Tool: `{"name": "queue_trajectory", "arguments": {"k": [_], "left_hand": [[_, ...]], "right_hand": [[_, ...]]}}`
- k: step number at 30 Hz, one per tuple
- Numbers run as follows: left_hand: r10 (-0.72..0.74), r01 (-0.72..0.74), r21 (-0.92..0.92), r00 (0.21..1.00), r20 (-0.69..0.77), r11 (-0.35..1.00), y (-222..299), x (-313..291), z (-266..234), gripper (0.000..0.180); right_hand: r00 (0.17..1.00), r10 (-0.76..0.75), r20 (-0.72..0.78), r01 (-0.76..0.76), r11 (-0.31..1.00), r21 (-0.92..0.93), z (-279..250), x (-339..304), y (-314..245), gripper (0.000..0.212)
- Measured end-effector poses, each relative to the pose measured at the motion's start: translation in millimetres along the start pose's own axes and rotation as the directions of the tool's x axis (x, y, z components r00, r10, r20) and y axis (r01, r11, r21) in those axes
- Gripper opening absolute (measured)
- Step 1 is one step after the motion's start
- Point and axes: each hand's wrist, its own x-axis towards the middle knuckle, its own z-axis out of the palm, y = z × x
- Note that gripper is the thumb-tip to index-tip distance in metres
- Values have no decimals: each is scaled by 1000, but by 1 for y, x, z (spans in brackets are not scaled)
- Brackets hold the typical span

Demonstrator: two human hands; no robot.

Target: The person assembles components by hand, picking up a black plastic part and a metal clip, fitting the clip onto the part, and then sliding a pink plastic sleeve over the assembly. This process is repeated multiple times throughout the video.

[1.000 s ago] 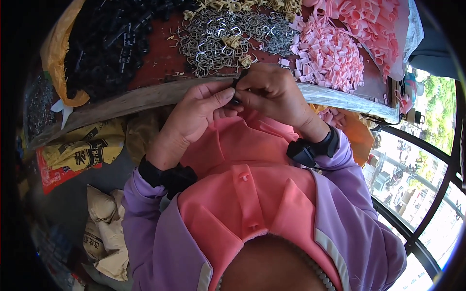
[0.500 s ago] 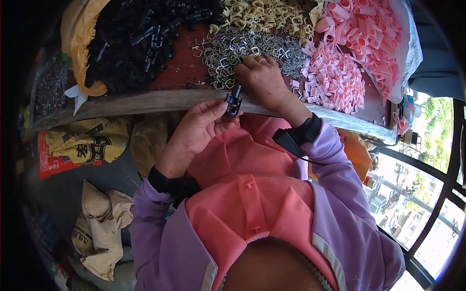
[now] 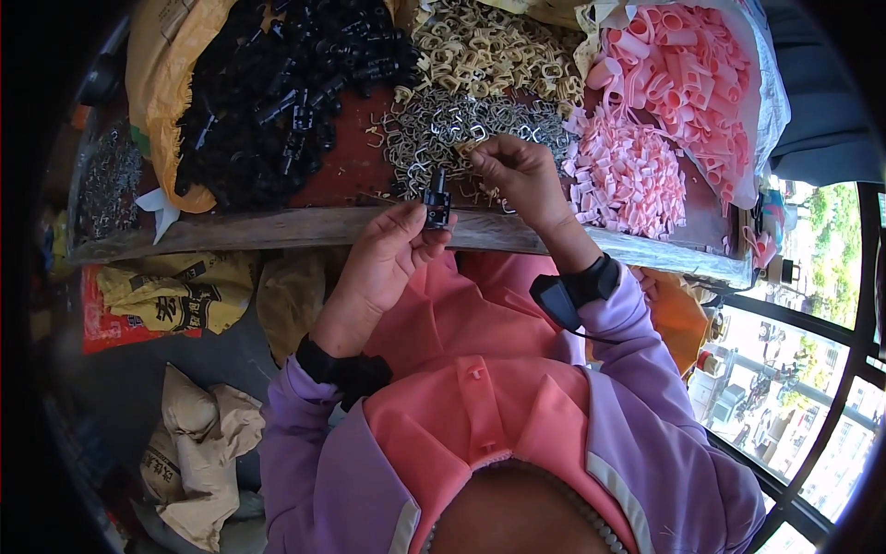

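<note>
My left hand (image 3: 380, 260) pinches a small black plastic part (image 3: 437, 209) between thumb and fingers, just off the table's front edge. A narrow stem on the part points up and away from me. My right hand (image 3: 528, 183) is closed, thumb against fingertips, over the near right side of a heap of small silver U-shaped metal clips (image 3: 420, 138). Whatever lies in its pinch is too small to tell from the clips behind it.
Behind the silver clips lies a heap of tan clips (image 3: 498, 51). Black plastic parts (image 3: 277, 111) spill from a yellow-brown sack (image 3: 161, 92) at left. Pink strips (image 3: 628, 175) and larger pink pieces (image 3: 683, 65) lie at right. A wooden rail (image 3: 323, 226) edges the table.
My right hand has lifted from the silver clips and turned, its fingers now pinched. My left hand keeps the black part, now held more upright. The whole view has shifted slightly.
</note>
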Motion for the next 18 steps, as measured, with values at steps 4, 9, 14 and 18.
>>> {"name": "queue_trajectory", "arguments": {"k": [4, 9, 14, 18], "left_hand": [[6, -6, 0, 1000, 6, 1000, 3, 9, 3, 17], [9, -9, -5, 1000, -3, 1000, 3, 13, 1, 16], [7, -7, -12, 1000, 8, 1000, 4, 13, 4, 15], [23, -22, -33, 1000, 21, 999, 1, 9, 7, 14]], "right_hand": [[972, -233, 30, 229, 910, -345, -2, 3, 6, 8], [916, -391, 92, 384, 784, -488, -4, 6, 2, 14], [991, -40, 128, 31, 997, 71, -9, 0, -8, 13], [986, 15, 164, -63, 954, 295, -9, -12, -9, 13]]}}
